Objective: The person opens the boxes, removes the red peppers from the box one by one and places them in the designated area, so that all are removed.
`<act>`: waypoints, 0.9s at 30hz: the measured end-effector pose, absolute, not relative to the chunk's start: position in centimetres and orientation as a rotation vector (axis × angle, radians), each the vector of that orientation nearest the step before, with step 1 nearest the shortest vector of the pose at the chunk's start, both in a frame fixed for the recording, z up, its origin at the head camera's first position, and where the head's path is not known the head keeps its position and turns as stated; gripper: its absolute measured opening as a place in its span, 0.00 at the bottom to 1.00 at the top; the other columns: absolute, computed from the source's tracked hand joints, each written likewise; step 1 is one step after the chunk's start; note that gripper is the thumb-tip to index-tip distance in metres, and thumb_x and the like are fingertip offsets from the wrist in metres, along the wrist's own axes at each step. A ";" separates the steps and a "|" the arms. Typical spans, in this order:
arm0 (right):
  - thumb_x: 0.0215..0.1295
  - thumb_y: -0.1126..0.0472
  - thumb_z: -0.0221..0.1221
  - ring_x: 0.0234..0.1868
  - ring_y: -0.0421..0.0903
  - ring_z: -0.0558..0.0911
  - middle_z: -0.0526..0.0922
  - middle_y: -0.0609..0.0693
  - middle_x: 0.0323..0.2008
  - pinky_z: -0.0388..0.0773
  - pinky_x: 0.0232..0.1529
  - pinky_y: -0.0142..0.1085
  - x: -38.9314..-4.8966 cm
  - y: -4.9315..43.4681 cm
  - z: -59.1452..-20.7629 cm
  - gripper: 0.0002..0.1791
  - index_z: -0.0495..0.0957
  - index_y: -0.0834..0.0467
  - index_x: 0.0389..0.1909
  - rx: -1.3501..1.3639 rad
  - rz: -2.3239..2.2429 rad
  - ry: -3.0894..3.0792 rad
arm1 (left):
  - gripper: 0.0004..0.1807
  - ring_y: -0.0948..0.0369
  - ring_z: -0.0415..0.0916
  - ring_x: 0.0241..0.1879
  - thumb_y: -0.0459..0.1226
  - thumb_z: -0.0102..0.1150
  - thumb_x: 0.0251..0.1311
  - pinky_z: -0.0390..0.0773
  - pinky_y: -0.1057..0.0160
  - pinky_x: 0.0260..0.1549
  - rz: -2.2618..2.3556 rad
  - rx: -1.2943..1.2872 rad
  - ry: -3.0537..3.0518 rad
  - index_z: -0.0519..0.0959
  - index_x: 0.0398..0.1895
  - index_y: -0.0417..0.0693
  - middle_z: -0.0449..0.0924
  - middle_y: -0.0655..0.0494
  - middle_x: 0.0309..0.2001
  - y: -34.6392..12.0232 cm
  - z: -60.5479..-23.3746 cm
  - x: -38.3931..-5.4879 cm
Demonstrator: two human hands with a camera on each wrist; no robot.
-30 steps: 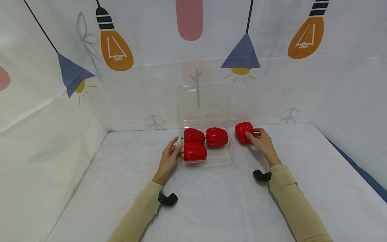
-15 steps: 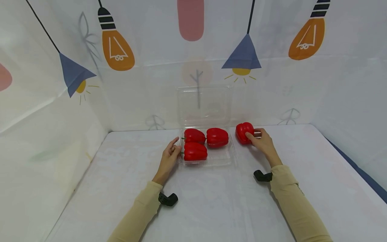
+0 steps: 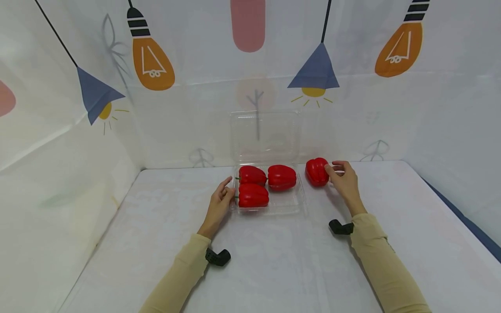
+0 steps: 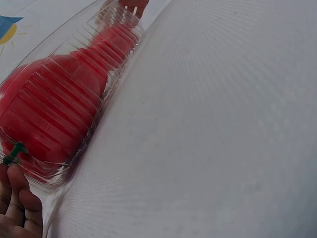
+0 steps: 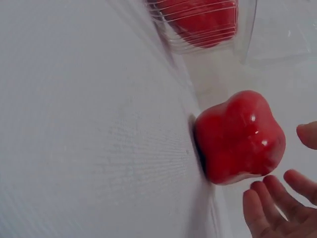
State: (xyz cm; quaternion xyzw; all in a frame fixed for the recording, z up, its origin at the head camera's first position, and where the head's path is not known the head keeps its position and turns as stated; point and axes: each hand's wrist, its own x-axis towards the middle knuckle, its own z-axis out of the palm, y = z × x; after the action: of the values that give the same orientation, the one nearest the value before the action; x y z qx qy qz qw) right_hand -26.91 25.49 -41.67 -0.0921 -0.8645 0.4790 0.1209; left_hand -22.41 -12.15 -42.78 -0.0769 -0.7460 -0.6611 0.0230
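Observation:
Three red bell peppers lie in the open clear plastic container: one at the back left (image 3: 252,175), one at the front left (image 3: 253,195), one at the right (image 3: 282,178). My left hand (image 3: 217,203) touches the container's left side; in the left wrist view its fingertips (image 4: 17,178) are at the container's wall, beside a green stem. Another red bell pepper (image 3: 317,172) rests on the table just right of the container. My right hand (image 3: 346,184) is beside it, its fingers spread; in the right wrist view they stand apart from the pepper (image 5: 240,139).
The container's clear lid (image 3: 265,134) stands upright against the printed wall sheet (image 3: 188,121) behind the table. A white cover lies over the table (image 3: 266,261). A black wrist camera (image 3: 217,257) sits on each sleeve.
My right hand has loosened its grip on the loose pepper and drawn slightly right, fingers opening. The left hand and the peppers have stayed in place.

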 end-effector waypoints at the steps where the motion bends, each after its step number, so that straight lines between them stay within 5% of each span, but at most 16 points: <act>1: 0.64 0.38 0.51 0.49 0.52 0.76 0.74 0.60 0.55 0.74 0.33 0.23 -26.9 25.4 -41.6 0.33 0.67 0.59 0.60 -0.267 1.389 -2.496 | 0.27 0.63 0.66 0.27 0.34 0.48 0.68 0.69 0.72 0.28 -2.049 -0.236 -2.309 0.60 0.69 0.40 0.67 0.56 0.26 -12.1 -42.8 -22.4; 9: 0.67 0.44 0.51 0.45 0.46 0.75 0.78 0.56 0.50 0.71 0.36 0.23 -26.9 25.0 -41.1 0.24 0.73 0.59 0.53 -0.244 1.320 -2.395 | 0.26 0.61 0.66 0.27 0.34 0.48 0.69 0.69 0.72 0.28 -2.063 -0.234 -2.306 0.60 0.69 0.40 0.67 0.56 0.26 -12.1 -42.8 -22.5; 27: 0.69 0.53 0.49 0.47 0.53 0.77 0.80 0.60 0.45 0.71 0.40 0.29 -26.7 24.1 -40.2 0.18 0.76 0.63 0.46 -0.099 1.251 -2.416 | 0.27 0.65 0.66 0.25 0.34 0.49 0.68 0.69 0.72 0.27 -2.060 -0.236 -2.297 0.61 0.69 0.39 0.67 0.55 0.25 -12.1 -42.8 -22.5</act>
State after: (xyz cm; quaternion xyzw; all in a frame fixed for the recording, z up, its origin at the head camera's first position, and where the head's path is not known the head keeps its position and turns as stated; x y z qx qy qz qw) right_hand -26.70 24.11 -40.21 -0.0357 -0.8680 0.4495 0.2081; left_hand -22.47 -12.13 -42.77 -0.0763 -0.7421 -0.6655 0.0235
